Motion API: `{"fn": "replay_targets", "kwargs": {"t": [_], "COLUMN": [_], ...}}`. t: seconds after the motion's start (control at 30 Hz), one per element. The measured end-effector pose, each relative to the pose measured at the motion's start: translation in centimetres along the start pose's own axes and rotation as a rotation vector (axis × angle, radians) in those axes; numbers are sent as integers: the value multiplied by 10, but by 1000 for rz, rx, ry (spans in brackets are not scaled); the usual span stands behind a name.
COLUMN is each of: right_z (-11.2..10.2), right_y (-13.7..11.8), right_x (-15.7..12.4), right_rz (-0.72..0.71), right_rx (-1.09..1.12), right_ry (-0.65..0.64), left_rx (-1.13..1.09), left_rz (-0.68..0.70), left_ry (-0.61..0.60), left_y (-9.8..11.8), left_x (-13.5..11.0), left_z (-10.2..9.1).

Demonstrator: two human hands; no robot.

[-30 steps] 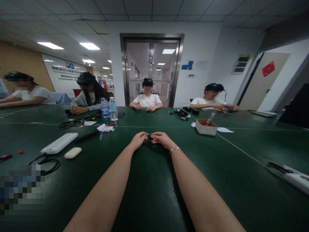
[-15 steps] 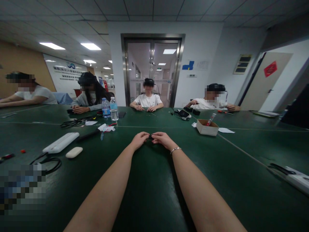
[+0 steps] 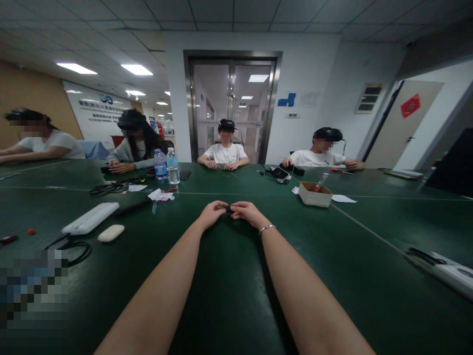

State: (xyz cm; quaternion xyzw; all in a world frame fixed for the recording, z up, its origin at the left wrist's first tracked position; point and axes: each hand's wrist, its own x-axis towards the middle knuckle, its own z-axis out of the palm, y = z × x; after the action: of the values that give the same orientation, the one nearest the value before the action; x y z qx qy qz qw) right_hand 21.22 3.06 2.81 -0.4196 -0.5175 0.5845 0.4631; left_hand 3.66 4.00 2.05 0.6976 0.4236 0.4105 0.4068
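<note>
Both my arms reach forward over the dark green table (image 3: 229, 276). My left hand (image 3: 214, 213) and my right hand (image 3: 247, 213) meet at the fingertips in the middle of the view. Between them is a small black object (image 3: 228, 209), pinched from both sides. Most of it is hidden by the fingers, and its kind cannot be made out. A silver bracelet (image 3: 266, 229) circles my right wrist.
To the left lie a white power bank-like case (image 3: 90, 218), a white oval case (image 3: 111, 233) and black cables (image 3: 79, 254). Two water bottles (image 3: 172, 167) stand farther back. A small cardboard box (image 3: 315, 196) sits at right, near a power strip (image 3: 453, 273). Several people sit opposite.
My hands stay almost in place, fingertips still together at the small black object. The whole view has shifted slightly. The person at far right has lowered a hand.
</note>
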Motion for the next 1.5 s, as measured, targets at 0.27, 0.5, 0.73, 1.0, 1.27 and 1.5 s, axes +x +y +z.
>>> {"fn": "replay_targets", "kwargs": {"t": [0.27, 0.5, 0.73, 1.0, 1.27, 1.5], "right_z": [0, -1, -1, -3, -3, -3], "right_y": [1, 1, 0, 1, 2, 1], "right_x": [1, 2, 0, 2, 1, 1], "right_rz": [8, -2, 5, 7, 8, 6], "right_rx": [8, 15, 21, 32, 39, 35], "right_ry": [-6, -7, -5, -9, -18, -25], "left_rx": [-67, -50, -43, -50, -40, -47], "left_rz": [-71, -94, -108, -112, -86, -113], "left_ry": [-40, -28, -26, -6, 7, -11], "left_y": [-9, -4, 1, -5, -4, -1], "left_x": [9, 7, 3, 7, 5, 4], "left_z": [1, 0, 0, 0, -1, -1]}}
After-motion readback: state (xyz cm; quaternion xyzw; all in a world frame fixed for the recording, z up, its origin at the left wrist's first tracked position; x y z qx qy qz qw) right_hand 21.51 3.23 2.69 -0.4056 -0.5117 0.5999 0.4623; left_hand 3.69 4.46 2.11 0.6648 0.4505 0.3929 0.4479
